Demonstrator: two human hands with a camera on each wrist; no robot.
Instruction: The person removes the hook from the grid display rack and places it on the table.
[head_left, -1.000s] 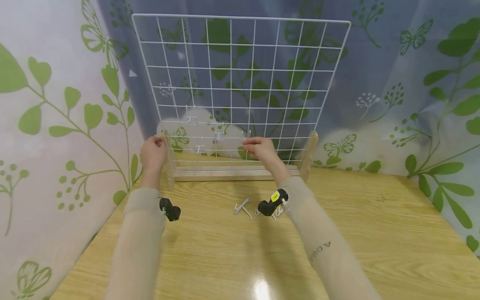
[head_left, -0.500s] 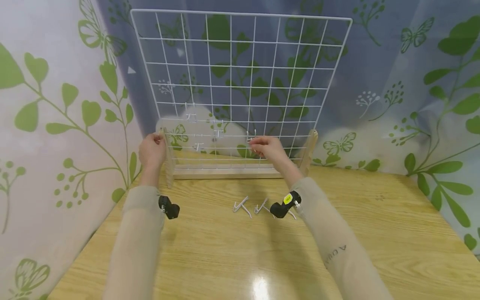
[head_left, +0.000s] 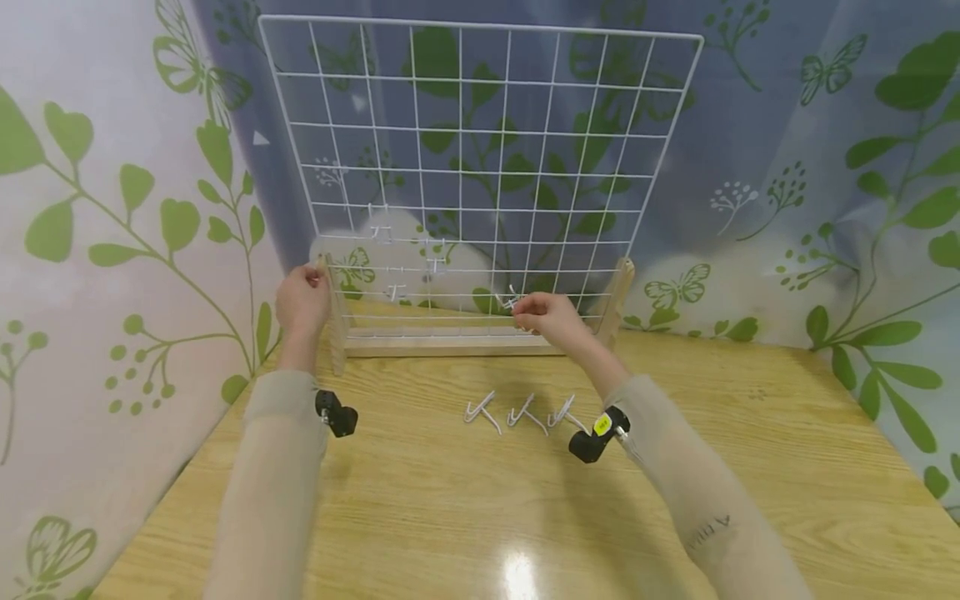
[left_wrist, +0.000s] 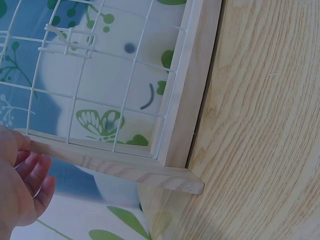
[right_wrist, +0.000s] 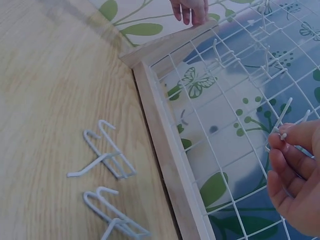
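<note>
A white wire grid stands upright in a light wooden stand. My left hand holds the top of the stand's left post with thumb and index finger, the other fingers loosely curled. At the grid's lower right part, my right hand pinches a white wire hook between thumb and fingertips. The hook's prongs overlap the grid wires in the head view. Three similar hooks hang on the lower left of the grid: an upper hook, a middle hook and a lower hook.
On the wooden table, in front of the stand, lie three more white hooks in a row: a left hook, a middle hook and a right hook. A leaf-patterned backdrop rises behind and beside the table.
My right hand has moved right and down along the grid with the hook, which now tilts. The table hooks below it have come into fuller view. My left hand stays on the post.
</note>
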